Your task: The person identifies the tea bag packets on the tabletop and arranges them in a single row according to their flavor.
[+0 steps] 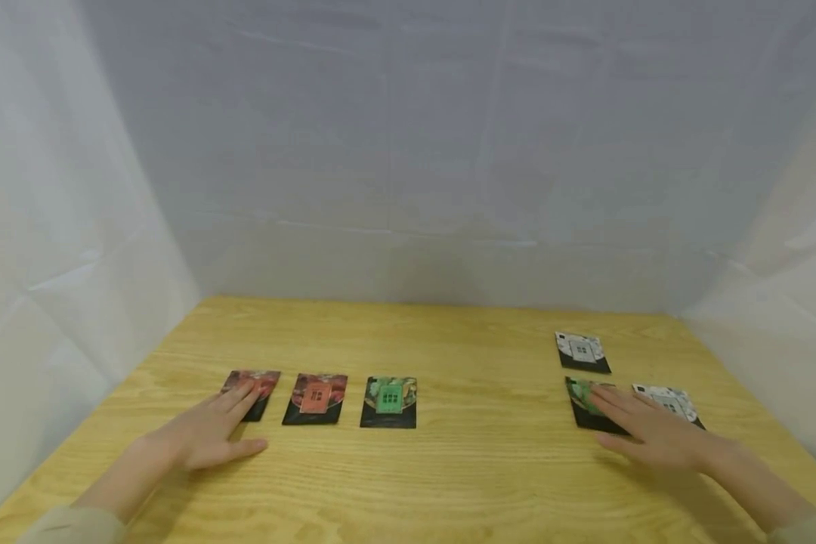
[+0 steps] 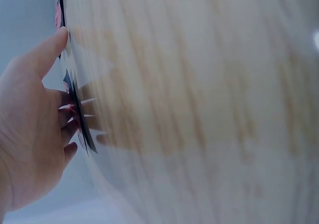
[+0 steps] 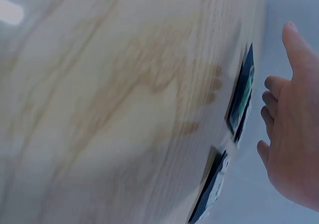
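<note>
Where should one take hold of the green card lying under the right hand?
Probably by its near edge, coming from the front: the green card lies flat on the table, so the right hand must slide or lift an edge first.

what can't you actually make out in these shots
- Print on the cards, such as the middle red card: too small in the head view.
- Leftmost red card: near part hidden under the left hand.
- Green card on the right: mostly hidden under the right hand.
- Wooden table: blurred in both wrist views, cards seen only edge-on.
- Forearms: cut off by the bottom edge of the head view.
</note>
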Tool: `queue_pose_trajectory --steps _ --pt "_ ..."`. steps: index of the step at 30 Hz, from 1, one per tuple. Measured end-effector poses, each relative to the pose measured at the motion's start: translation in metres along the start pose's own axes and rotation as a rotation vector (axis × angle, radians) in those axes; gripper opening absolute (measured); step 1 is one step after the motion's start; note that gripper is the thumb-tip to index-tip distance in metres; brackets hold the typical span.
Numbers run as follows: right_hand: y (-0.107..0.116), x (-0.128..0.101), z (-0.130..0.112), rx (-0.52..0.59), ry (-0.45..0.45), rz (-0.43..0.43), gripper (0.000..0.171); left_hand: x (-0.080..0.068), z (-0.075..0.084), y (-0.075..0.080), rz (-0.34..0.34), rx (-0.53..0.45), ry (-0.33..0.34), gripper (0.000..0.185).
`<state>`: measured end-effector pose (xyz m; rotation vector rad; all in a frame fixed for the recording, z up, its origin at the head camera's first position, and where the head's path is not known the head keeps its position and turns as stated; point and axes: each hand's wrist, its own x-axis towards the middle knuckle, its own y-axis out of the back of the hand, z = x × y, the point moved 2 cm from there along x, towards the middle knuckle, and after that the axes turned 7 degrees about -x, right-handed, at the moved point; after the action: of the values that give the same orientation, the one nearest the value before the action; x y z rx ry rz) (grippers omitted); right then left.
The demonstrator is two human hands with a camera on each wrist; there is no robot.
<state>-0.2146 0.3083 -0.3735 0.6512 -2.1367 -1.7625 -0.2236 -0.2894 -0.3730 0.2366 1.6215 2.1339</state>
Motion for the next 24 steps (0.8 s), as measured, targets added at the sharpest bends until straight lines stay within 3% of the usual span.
queue_pose_trajectory --steps 9,24 --pt "-0.005 -0.018 0.016 -0.067 0.017 0.017 0.059 0.001 -0.002 -0.002 0.012 0.011 -0.009 0.087" --pt "-0.005 -0.018 0.01 -0.069 0.022 -0.048 0.058 0.001 -0.003 -0.002 0.024 0.025 -0.019 0.087"
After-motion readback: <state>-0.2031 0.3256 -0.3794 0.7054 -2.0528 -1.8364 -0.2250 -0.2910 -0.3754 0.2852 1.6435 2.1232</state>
